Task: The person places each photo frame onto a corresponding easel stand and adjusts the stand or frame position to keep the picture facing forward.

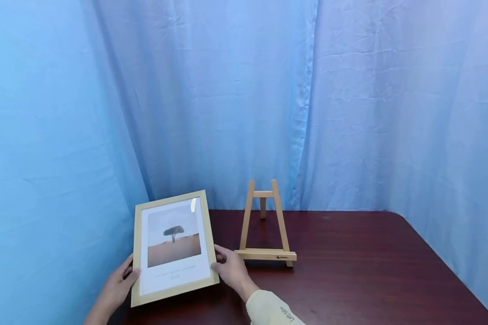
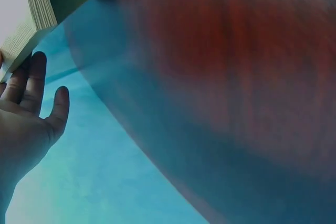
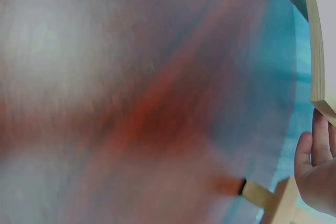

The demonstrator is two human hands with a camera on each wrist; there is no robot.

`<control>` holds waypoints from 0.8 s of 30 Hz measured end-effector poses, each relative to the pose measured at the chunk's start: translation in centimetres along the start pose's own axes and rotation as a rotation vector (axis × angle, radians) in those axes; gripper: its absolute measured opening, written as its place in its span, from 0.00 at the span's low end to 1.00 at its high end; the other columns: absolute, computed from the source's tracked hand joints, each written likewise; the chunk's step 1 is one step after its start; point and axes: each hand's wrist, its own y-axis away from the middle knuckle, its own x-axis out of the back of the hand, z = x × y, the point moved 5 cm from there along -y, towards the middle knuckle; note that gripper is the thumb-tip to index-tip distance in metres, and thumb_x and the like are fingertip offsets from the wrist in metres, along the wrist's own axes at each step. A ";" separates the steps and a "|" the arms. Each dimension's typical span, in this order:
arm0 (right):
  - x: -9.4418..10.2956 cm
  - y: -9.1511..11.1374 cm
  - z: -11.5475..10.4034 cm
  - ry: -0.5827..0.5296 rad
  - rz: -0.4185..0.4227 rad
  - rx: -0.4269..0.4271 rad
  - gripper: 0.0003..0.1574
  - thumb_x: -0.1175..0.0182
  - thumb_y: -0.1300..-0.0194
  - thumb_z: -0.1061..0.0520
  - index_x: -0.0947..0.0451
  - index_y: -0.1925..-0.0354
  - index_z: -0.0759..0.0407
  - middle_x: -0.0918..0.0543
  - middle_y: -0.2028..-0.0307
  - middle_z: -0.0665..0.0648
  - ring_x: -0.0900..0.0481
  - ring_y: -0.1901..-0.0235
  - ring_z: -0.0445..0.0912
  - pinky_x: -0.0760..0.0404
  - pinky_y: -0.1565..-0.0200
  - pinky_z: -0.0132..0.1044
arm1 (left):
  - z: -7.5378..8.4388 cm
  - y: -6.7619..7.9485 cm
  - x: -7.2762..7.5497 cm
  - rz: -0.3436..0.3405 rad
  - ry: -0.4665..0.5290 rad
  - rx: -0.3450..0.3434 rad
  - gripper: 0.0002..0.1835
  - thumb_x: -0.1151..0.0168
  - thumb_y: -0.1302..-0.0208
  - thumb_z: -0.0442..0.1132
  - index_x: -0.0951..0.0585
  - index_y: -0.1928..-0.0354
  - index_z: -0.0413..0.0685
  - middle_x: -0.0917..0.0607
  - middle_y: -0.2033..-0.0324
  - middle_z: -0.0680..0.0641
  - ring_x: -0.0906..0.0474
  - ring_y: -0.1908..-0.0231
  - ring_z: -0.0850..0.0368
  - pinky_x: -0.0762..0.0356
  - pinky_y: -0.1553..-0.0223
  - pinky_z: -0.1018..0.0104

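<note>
A light wooden picture frame (image 1: pixel 175 289) with a print of a lone tree is held upright and tilted on the left of the head view. My left hand (image 1: pixel 117 285) grips its left edge near the lower corner, thumb on the front. On the opposite edge my right hand (image 1: pixel 231 269) pinches the frame, its thumb also in front. In the left wrist view the fingers (image 2: pixel 35 82) lie behind the wooden edge. A small wooden easel (image 1: pixel 265 255) stands just right of the right hand, with a ledge along its front.
The dark red, glossy table (image 1: pixel 362 266) extends to the right of the easel, with a rounded far corner. Blue curtains (image 1: pixel 227 99) hang behind it and along both sides.
</note>
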 end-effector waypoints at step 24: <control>5.5 -1.8 -2.4 0.005 0.082 0.030 0.38 0.36 0.36 0.67 0.30 0.30 0.51 0.15 0.58 0.54 0.18 0.63 0.43 0.18 0.62 0.35 | 7.6 -0.8 0.2 0.169 0.055 -0.298 0.34 0.46 0.24 0.38 0.46 0.23 0.40 0.17 0.53 0.35 0.28 0.64 0.64 0.28 0.64 0.73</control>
